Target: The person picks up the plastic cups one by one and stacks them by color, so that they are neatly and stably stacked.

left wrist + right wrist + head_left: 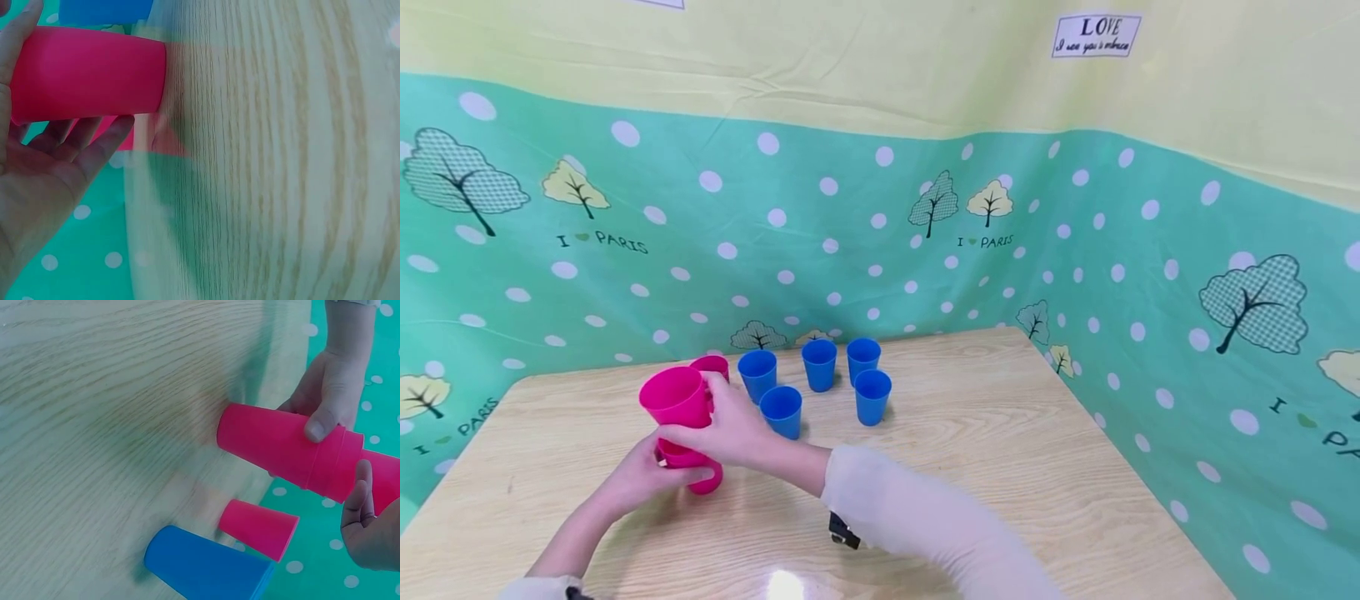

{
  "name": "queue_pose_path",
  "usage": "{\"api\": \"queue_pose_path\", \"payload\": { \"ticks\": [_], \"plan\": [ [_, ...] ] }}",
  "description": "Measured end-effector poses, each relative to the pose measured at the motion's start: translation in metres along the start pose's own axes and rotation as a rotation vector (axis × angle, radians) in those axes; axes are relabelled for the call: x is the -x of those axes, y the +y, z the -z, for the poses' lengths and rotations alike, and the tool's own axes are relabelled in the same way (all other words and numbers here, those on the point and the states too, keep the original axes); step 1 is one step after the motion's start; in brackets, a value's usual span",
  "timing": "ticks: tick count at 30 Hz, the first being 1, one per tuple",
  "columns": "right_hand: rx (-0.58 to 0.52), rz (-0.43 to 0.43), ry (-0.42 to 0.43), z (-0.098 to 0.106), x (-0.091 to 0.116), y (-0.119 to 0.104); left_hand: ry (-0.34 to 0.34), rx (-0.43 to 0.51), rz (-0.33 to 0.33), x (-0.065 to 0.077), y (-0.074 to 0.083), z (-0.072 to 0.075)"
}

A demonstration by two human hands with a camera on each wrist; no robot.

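Note:
Low over the left part of the table, my left hand (638,478) grips a pink cup stack (269,434); two rims show close together in the right wrist view. Above it, my right hand (735,427) holds another pink cup (674,398), mouth up, its lower end inside the stack's mouth. The left thumb lies along the side of the stack, with the fingers round the far side. Just behind the hands stands a separate pink cup (259,528), partly hidden in the head view by the held cup and right hand.
Several blue cups stand upright right of the hands, the nearest blue cup (781,412) close to the right forearm, another blue cup (872,398) farther right. The wooden table (1000,467) reaches back to a green dotted curtain (820,250).

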State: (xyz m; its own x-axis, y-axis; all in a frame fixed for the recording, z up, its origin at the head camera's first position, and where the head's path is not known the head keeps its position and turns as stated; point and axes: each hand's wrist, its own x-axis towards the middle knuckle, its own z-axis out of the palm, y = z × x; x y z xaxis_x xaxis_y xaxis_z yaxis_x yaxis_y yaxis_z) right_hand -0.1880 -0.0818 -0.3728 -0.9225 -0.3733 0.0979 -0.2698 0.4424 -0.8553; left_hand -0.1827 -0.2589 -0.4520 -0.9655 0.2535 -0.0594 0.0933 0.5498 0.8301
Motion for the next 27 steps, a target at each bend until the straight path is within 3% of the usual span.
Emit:
{"api": "queue_pose_path", "payload": {
  "ticks": [7, 16, 27],
  "plan": [
    [0.082, -0.04, 0.021, -0.007, 0.002, 0.005, -0.011, 0.02, -0.024, 0.001, -0.001, -0.001],
    [0.126, -0.028, 0.003, -0.008, 0.003, 0.014, 0.005, 0.019, -0.026, 0.002, 0.0, -0.001],
    [0.165, -0.054, 0.019, -0.014, 0.006, 0.028, 0.066, 0.009, -0.155, 0.001, -0.008, -0.001]
  ]
}}
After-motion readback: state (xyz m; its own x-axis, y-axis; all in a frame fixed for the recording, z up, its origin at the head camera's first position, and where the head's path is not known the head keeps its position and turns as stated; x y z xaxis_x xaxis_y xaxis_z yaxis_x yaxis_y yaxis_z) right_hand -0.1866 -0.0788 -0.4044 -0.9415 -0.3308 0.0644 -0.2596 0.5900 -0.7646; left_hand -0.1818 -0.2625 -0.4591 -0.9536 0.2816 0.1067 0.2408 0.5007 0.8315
